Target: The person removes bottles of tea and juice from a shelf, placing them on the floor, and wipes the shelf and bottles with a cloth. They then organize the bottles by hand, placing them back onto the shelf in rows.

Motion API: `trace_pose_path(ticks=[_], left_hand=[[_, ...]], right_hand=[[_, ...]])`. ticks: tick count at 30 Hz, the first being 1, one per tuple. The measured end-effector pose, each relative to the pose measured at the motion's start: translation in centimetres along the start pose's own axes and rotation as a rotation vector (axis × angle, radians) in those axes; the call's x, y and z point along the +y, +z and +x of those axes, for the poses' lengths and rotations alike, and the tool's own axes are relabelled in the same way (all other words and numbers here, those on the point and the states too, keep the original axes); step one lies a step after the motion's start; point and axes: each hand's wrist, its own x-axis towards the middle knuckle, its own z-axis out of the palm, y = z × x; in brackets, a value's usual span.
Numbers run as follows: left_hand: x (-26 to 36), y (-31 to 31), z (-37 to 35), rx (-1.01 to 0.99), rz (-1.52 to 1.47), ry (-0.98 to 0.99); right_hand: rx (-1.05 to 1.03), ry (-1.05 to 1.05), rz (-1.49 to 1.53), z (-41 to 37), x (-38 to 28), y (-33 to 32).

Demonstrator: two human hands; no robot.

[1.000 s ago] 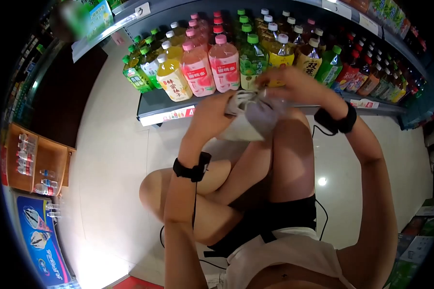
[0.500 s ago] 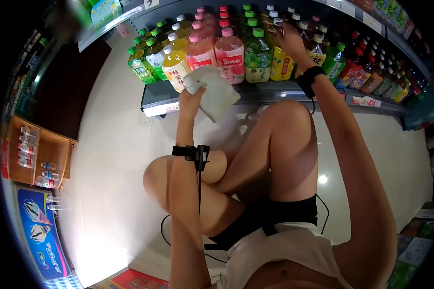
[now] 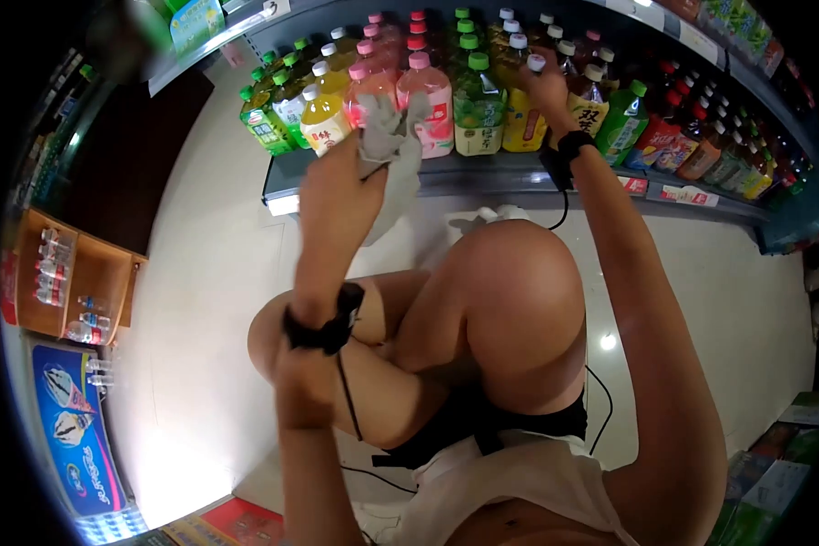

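My left hand [image 3: 341, 196] is closed around a crumpled grey-white cloth [image 3: 393, 159], raised in front of the bottom shelf. The cloth partly hides a pink-capped bottle [image 3: 359, 75] behind it. At the shelf's front row, my right hand [image 3: 548, 89] is at the upper part of a yellow-labelled drink bottle [image 3: 522, 127] with a white cap. Its fingers appear wrapped round the neck, partly hidden behind it. Left of that bottle stands a green tea bottle [image 3: 479, 114], and to the right a bottle with a cream label [image 3: 588, 114].
More bottles in rows fill the shelf [image 3: 446, 175], including a pink one [image 3: 428, 105] and a green one [image 3: 625, 123]. An upper shelf edge [image 3: 678, 32] overhangs them. My bent knees [image 3: 519, 282] are below the shelf front. Black cables [image 3: 346, 396] run from both wristbands.
My left hand has risen closer to the camera and the cloth is now bunched up. My right hand has come slightly lower, with the bottle's white cap now showing beside it.
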Motion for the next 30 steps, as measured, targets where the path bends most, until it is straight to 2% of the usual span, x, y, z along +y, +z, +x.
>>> trace_pose_path(ticks=[2, 3, 4, 6, 7, 8, 10, 11, 14, 16, 18, 20, 22, 25, 28, 30], left_hand=[[2.3, -4.3, -1.2, -0.014, -0.070, 0.109], [3.1, -6.3, -1.3, -0.020, -0.114, 0.176], [3.7, -7.7, -1.4, -0.028, -0.164, 0.247], [4.1, -9.4, -1.6, -0.091, -0.136, 0.094], [4.5, -10.6, -1.3, -0.262, 0.075, -0.019], [3.7, -10.5, -0.9, -0.323, -0.108, -0.062], [2.9, -8.5, -1.2, -0.296, -0.520, -0.046], [1.7, -7.6, -1.0, -0.355, -0.537, -0.090], [-3.9, -2.5, -1.1, -0.321, -0.791, -0.353], [-4.7, 0.0, -2.1, -0.166, -0.855, -0.455], [-5.8, 1.8, -3.9, -0.066, -1.048, -0.515], [-7.9, 2.5, -6.5, -0.057, -1.028, -0.476], [-7.2, 2.0, -8.6, -0.029, -1.147, -0.628], [-7.6, 2.1, -11.3, -0.015, -1.258, -0.781], [-10.9, 2.0, -12.9, -0.083, -1.260, -0.750], [-12.5, 1.9, -13.3, -0.125, -1.261, -0.714]], right_hand=[[-0.059, 0.030, 0.170, -0.3, -0.5, -0.6], [-0.044, 0.033, 0.128, -0.4, -0.3, -0.5], [0.033, -0.009, -0.042, -0.3, 0.8, 0.7], [0.131, -0.064, -0.012, -0.5, 1.7, 1.6], [0.204, -0.120, -0.036, -0.5, 2.1, 2.2], [0.181, -0.091, -0.039, -0.7, 1.4, 1.8], [0.235, -0.138, -0.031, -0.7, 0.8, 1.3], [0.208, -0.106, -0.010, -0.8, 0.5, 1.2], [0.153, 0.028, 0.059, -1.2, -0.5, 0.0], [0.016, 0.154, -0.055, -1.4, -1.0, -1.2], [0.111, 0.026, 0.171, -2.4, -0.4, -1.8], [0.160, -0.009, 0.219, -4.5, -2.2, -4.9], [0.128, -0.015, 0.274, -5.7, -2.6, -7.5], [0.265, -0.037, 0.236, -7.7, -2.8, -10.7], [0.385, -0.030, 0.086, -9.3, -3.8, -14.3], [0.379, -0.107, 0.038, -9.7, -3.7, -16.1]])
